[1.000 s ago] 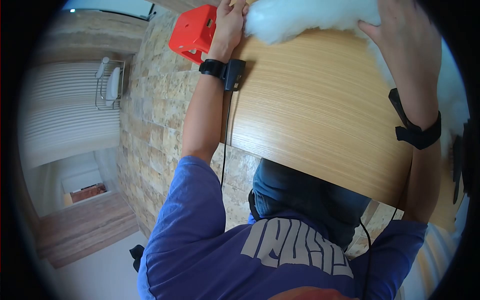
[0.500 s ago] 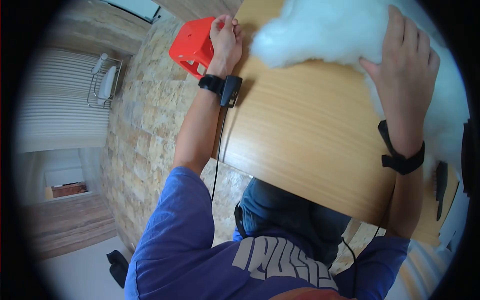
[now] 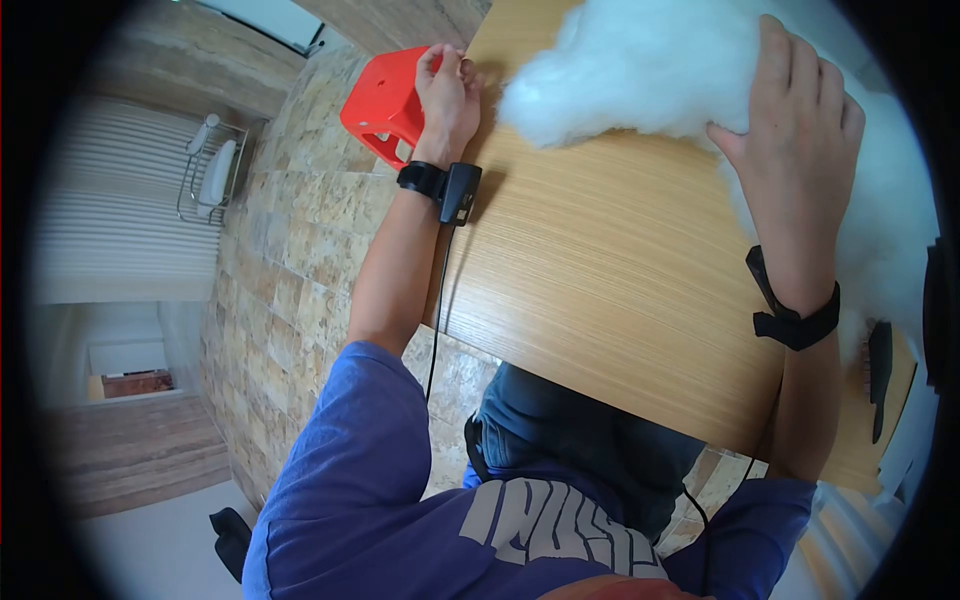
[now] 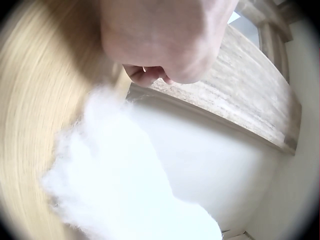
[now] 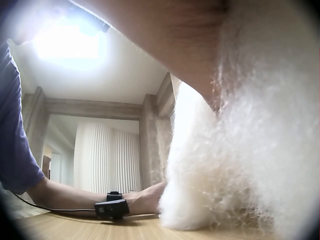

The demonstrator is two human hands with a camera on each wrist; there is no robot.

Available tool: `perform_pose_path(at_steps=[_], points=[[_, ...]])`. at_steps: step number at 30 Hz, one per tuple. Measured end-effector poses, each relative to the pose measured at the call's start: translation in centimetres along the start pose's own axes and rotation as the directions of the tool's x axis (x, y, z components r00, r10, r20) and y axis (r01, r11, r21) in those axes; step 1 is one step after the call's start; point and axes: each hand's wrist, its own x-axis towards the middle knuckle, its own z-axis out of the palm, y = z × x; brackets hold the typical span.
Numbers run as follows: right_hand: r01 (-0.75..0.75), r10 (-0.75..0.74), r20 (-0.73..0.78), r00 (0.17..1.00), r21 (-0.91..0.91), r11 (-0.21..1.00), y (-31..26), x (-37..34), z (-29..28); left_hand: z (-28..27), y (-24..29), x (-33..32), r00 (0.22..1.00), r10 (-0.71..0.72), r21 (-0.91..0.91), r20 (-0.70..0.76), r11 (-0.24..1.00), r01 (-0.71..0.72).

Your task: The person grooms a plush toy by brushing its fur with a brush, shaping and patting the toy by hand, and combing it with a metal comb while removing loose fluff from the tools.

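A big mass of fluffy white fiber stuffing point(image 3: 640, 75) spreads over the far and right parts of the wooden table point(image 3: 620, 250). My right hand point(image 3: 800, 145) rests on it, fingers extended and thumb out to the side. In the right wrist view, strands of the stuffing point(image 5: 200, 180) rise around that hand. Beyond the table's left edge, my left hand point(image 3: 448, 105) is loosely curled over a red plastic stool point(image 3: 385, 95), apart from the stuffing's left end. The left wrist view shows its curled fingers point(image 4: 142, 75) with nothing visible in them.
A black-handled brush point(image 3: 879, 380) lies at the table's right side. Each wrist wears a black strap, and a cable point(image 3: 437, 310) runs from the left one along the table edge. A wire rack point(image 3: 212, 170) stands by the far-left wall.
The head view has tilted, so table, stuffing and hands appear lower. My left hand has drawn slightly left, away from the stuffing's end. My right hand stays on the stuffing.
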Motion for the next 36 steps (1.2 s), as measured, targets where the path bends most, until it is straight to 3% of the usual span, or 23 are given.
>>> perform_pose_path(at_steps=[3, 8, 11, 14, 16, 20, 22, 23, 25, 29, 31, 32, 34, 36], points=[[-0.035, 0.035, 0.029, 0.999, 0.027, 0.999, -0.9, 0.5, -1.7, 0.1, 0.2, -0.3, 0.999, -0.005, -0.079, -0.048, 0.997, 0.001], [-0.04, 0.04, 0.004, 0.999, -0.023, 0.999, -0.9, 0.4, -1.2, 0.2, 0.2, -0.3, 1.0, 0.002, -0.001, -0.013, 1.0, -0.002], [-0.035, 0.051, 0.106, 0.993, -0.145, 0.989, -0.9, 0.6, -1.6, 0.2, 0.1, -0.3, 1.0, -0.002, 0.067, -0.008, 0.998, 0.003], [-0.01, 0.016, 0.066, 0.998, -0.09, 0.996, -0.9, 0.7, -1.3, 0.0, 0.4, 0.0, 0.994, 0.094, 0.182, 0.051, 0.978, -0.102], [-0.008, 0.006, -0.039, 0.999, -0.032, 0.999, -0.8, 0.4, -0.5, 0.0, 0.5, 0.4, 0.969, 0.163, 0.278, 0.186, 0.937, -0.211], [-0.011, 0.01, -0.034, 0.999, -0.027, 1.0, -0.7, 0.4, -0.2, 1.1, 1.2, 0.0, 0.989, 0.124, 0.42, 0.085, 0.895, -0.148], [0.002, -0.003, -0.009, 1.0, -0.12, 0.993, -0.4, 0.5, 0.1, 0.9, 1.8, 0.0, 0.999, -0.036, 0.698, 0.012, 0.716, 0.017], [-0.001, 0.001, -0.007, 1.0, -0.122, 0.993, -0.4, 0.6, -0.1, 1.1, 2.1, -0.2, 0.999, -0.038, 0.699, 0.016, 0.715, 0.016], [0.012, -0.008, 0.033, 0.999, -0.124, 0.992, -0.3, 0.8, -0.7, 1.6, 2.6, -0.5, 0.979, -0.197, 0.846, 0.048, 0.529, 0.065], [0.01, -0.001, 0.056, 0.998, -0.163, 0.987, -0.5, 1.1, -0.9, 3.0, 2.6, -1.5, 0.963, -0.268, 0.887, 0.015, 0.448, 0.111], [-0.008, 0.02, 0.082, 0.996, -0.144, 0.99, -0.6, 1.2, -1.2, 2.2, 2.1, -1.4, 0.944, -0.205, 0.936, 0.257, 0.297, -0.19], [-0.005, 0.017, 0.085, 0.996, -0.142, 0.99, -0.6, 1.0, -1.0, 1.8, 1.9, -1.3, 0.945, -0.207, 0.937, 0.253, 0.297, -0.186], [-0.001, 0.011, 0.059, 0.998, -0.171, 0.985, -0.6, 0.6, -0.6, 1.1, 1.7, -0.8, 0.961, -0.2, 0.802, 0.193, 0.596, -0.037], [0.003, 0.003, 0.039, 0.999, -0.141, 0.99, -0.5, 0.3, -0.6, 0.0, 1.2, 0.0, 0.964, -0.19, 0.755, 0.188, 0.656, -0.018]])
